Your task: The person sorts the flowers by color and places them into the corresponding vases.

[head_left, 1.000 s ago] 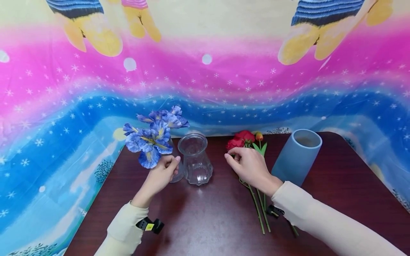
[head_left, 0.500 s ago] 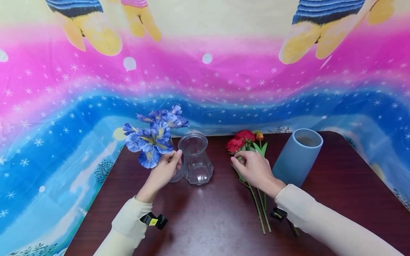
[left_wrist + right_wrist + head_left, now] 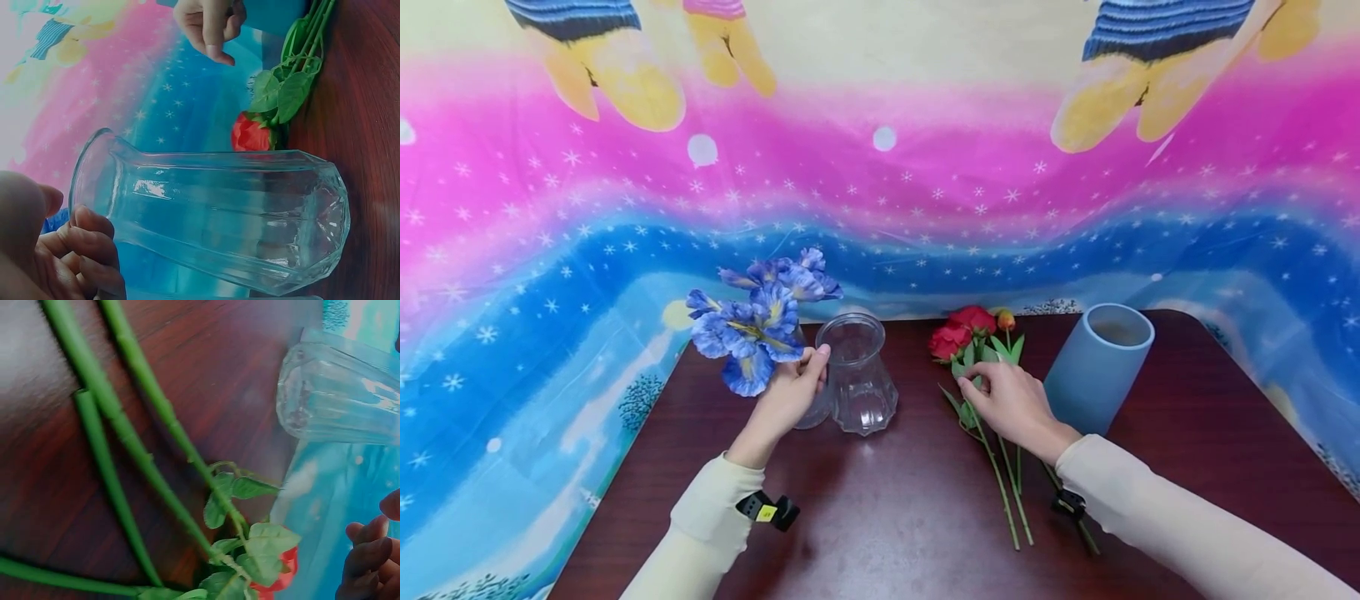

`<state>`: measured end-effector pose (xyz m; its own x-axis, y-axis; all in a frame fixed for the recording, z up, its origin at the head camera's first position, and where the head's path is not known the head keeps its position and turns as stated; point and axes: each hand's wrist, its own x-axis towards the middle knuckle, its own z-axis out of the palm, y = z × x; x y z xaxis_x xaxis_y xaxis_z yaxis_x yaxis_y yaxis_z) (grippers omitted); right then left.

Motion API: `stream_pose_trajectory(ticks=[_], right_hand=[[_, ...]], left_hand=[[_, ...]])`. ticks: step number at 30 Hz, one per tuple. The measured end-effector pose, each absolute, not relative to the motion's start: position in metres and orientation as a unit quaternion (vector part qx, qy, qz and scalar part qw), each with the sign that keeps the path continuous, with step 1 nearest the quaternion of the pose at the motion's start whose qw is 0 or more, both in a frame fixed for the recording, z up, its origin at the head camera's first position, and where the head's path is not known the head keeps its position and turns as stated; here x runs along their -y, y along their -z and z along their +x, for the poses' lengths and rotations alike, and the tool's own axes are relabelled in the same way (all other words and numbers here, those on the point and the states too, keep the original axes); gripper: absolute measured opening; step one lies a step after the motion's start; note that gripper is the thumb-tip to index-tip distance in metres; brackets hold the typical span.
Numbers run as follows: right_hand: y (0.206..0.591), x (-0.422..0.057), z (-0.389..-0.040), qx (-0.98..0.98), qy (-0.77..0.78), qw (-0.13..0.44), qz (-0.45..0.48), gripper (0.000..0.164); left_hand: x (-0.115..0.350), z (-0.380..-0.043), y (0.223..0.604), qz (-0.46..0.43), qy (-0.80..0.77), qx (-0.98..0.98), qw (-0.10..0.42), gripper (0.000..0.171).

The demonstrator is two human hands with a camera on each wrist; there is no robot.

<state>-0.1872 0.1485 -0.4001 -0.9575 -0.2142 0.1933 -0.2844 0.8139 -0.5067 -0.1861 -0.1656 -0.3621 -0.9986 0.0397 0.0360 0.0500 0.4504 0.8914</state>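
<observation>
Presently gripping nothing, with a loosely curled left hand (image 3: 792, 390) just beside a clear faceted glass vase (image 3: 867, 402) and ruffled blue flowers (image 3: 748, 329), and a relaxed right hand (image 3: 1013, 400) over green-stemmed red flowers (image 3: 952, 338) lying on a reddish-brown table (image 3: 910, 517), near a tapering blue-grey vase (image 3: 1096, 371).

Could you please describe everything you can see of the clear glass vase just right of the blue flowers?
The vase looks like clear glass, with a round flared rim, a narrower neck and a faceted body ending in an angular base that catches bright glints. It stands upright on the dark table, with nothing visible inside. The left hand is by its rim; whether they touch is unclear.
</observation>
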Motion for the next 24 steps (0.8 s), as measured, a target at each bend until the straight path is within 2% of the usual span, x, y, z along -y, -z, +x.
stream_pose_trajectory(ticks=[10,19,24], right_hand=[[0.418,-0.16,-0.19,0.96,-0.246,0.045,0.126,0.021],[0.426,-0.166,-0.191,0.965,-0.233,0.014,0.121,0.024],[0.428,-0.168,-0.189,0.965,-0.233,0.008,0.123,0.025]], left_hand=[[0.162,-0.188,0.36,0.025,0.519,0.855,-0.008,0.051],[0.159,-0.189,0.363,0.04,0.557,0.83,0.003,0.05],[0.158,-0.189,0.364,0.044,0.591,0.806,-0.016,0.049]])
